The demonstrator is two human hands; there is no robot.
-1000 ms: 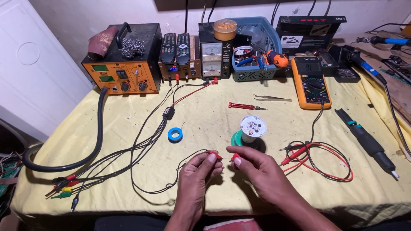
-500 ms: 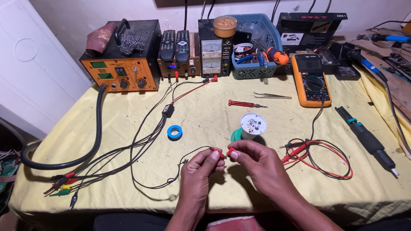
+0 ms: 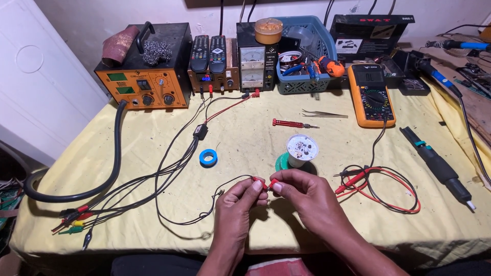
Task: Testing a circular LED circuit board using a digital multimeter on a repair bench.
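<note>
In the head view, the left hand (image 3: 236, 204) and the right hand (image 3: 307, 197) meet low in the middle of the table (image 3: 128, 148), which is covered with a yellow cloth. The fingers of each hand are pressed together on a small red clip (image 3: 266, 184), so the two clips sit tip to tip between the hands, just in front of the person. A thin black wire (image 3: 204, 217) runs from the left hand's clip in a loop over the cloth to the left. Just behind the hands stands a white round lamp part (image 3: 302, 149) on a green spool (image 3: 282, 163). A small blue tape roll (image 3: 208, 157) lies to the left of it, well apart from the hands. To the right, near the right hand, the red and black probe leads (image 3: 388, 189) lie coiled, and they go up to the orange multimeter (image 3: 372, 94). A red screwdriver (image 3: 289, 123) and metal tweezers (image 3: 323, 113) lie farther back. At the back edge stand an orange station box (image 3: 143, 87) and a blue basket (image 3: 327, 51).
</note>
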